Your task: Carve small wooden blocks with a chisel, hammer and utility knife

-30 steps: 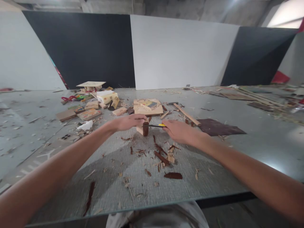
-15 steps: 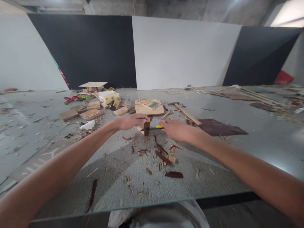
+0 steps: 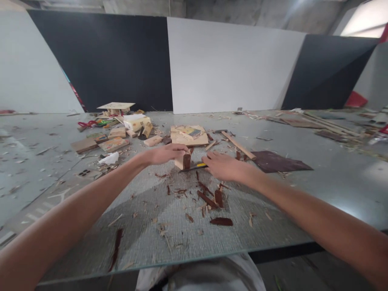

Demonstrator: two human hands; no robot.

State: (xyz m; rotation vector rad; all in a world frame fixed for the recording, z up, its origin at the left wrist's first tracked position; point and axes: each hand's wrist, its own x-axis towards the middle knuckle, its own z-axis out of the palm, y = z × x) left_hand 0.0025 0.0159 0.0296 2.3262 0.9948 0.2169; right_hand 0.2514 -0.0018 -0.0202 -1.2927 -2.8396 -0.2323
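Note:
Near the middle of the glass-topped table, my left hand grips a small wooden block from above and holds it upright. The block has pale wood on one side and a dark brown face toward the right. My right hand is closed around the yellow handle of a utility knife. The knife's dark blade points left, low in front of the block; whether it touches the block I cannot tell. Dark brown shavings and pale chips lie on the table below both hands.
Behind the hands lies a flat wooden board with a printed piece on it. A wooden strip and a dark brown sheet are to the right. Wood pieces and white crumpled paper are at left. Black and white panels stand behind.
The knife blade has moved down from across the block's brown face to near its base. A brown chip now lies among the shavings below. My left hand still holds the block.

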